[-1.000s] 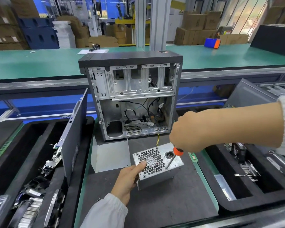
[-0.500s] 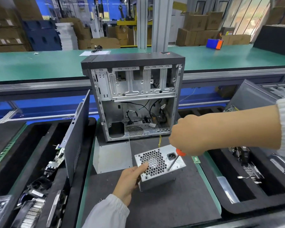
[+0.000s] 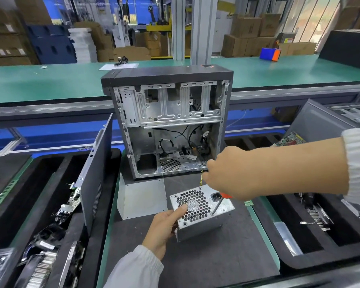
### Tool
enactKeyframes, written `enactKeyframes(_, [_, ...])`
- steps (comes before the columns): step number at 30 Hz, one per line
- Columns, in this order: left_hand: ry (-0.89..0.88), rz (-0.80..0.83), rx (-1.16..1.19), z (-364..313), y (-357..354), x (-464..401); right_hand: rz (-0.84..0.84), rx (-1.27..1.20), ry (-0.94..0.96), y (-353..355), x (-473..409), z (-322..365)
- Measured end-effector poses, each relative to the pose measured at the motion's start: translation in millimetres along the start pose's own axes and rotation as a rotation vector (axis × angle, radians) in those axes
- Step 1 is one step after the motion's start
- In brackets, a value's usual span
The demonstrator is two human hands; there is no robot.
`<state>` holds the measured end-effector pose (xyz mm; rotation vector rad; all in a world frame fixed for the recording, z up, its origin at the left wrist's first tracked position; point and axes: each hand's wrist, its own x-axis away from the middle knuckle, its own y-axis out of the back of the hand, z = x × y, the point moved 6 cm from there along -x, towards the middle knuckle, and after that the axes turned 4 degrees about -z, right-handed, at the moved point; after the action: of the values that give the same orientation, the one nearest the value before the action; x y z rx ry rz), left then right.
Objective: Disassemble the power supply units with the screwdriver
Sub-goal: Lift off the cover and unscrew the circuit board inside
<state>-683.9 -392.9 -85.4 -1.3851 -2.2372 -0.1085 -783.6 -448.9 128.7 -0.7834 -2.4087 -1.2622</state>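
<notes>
We are seeing a bright, evenly lit factory hall, with daylight coming in through the windows (image 3: 312, 19) at the upper right and washing them out. Shadows are lying soft and faint on the dark surface (image 3: 195, 256). The wide lens is bowing the conveyor belt (image 3: 50, 84) and stretching things toward the edges. The right hand (image 3: 227, 173) is looking slightly soft, and the lower left corner is smearing into blur.
</notes>
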Motion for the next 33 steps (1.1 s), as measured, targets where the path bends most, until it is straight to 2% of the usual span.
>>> enactKeyframes(3, [-0.013,-0.001,-0.011,-2,0,0,0.011,0.028,0.022,-4,-2,5])
enactKeyframes(7, [-0.012,-0.006,-0.019,-5,0,0,0.228,0.078,0.053,-16,2,0])
enactKeyframes(9, [-0.005,-0.015,-0.033,-7,1,-1,0.269,0.079,0.029,-20,2,-3])
enactKeyframes(13, [0.006,-0.032,-0.056,-11,2,-3,0.140,-0.018,-0.048,-18,-5,-11])
enactKeyframes(19, [0.010,-0.038,-0.058,-11,2,-5,0.016,0.058,0.011,-35,-25,0])
enactKeyframes(27, [0.007,-0.025,-0.057,-14,0,-4,0.005,0.029,0.129,-71,-60,48])
enactKeyframes(30, [0.011,-0.026,-0.053,-14,0,-4,0.034,0.014,0.116,-82,-67,53])
enactKeyframes(33, [0.003,-0.037,-0.056,-15,0,-4,-0.006,0.021,0.121,-82,-71,56])
